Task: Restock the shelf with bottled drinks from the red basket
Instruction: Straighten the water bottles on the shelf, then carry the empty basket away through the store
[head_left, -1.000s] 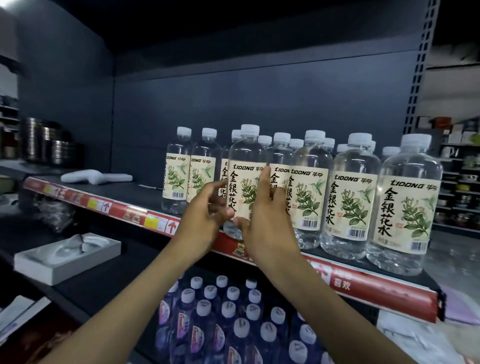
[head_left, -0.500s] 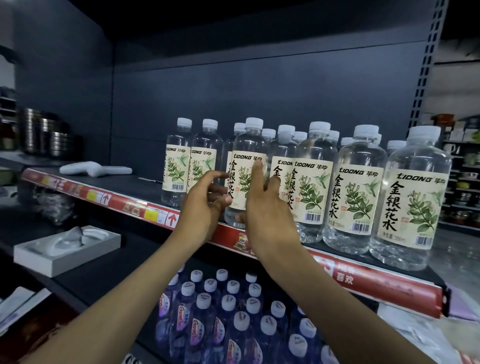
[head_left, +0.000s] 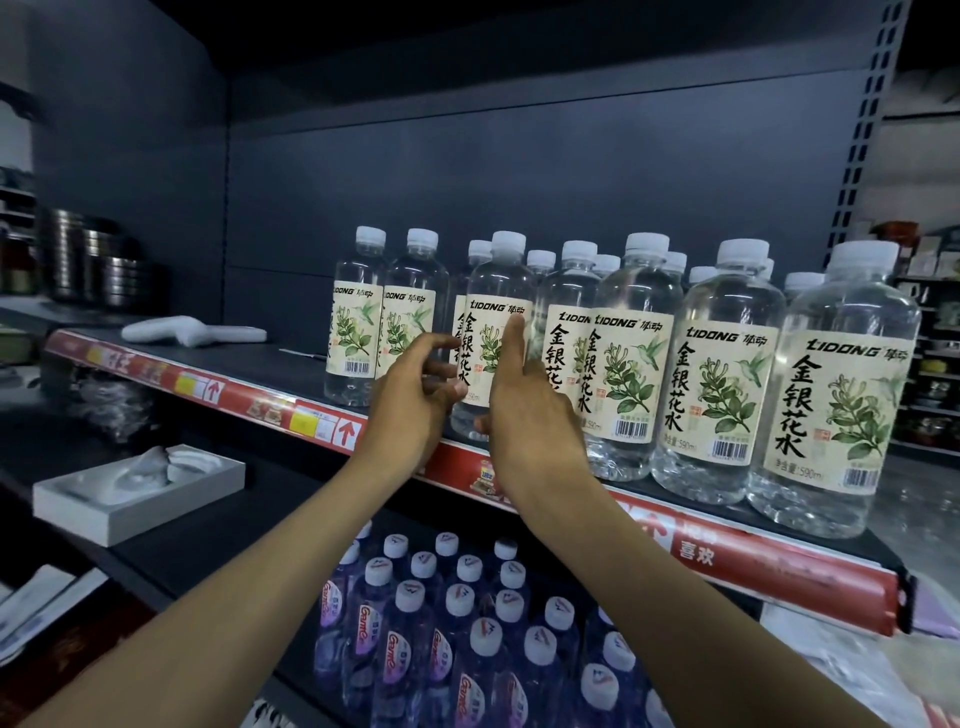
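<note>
Clear plastic bottle (head_left: 496, 332) stood upright on the shelf (head_left: 291, 364), left hand (head_left: 415, 405) loosely spread beside it, right hand (head_left: 530, 415) open with fingertips touching its label.

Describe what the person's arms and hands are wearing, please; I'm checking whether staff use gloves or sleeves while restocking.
Nothing is worn, as far as the head view shows. The left hand and right hand are bare, with no gloves, rings or wristbands visible. Both forearms are uncovered from wrist to the frame's lower edge, so no sleeve shows; anything worn higher up is out of view.
</note>
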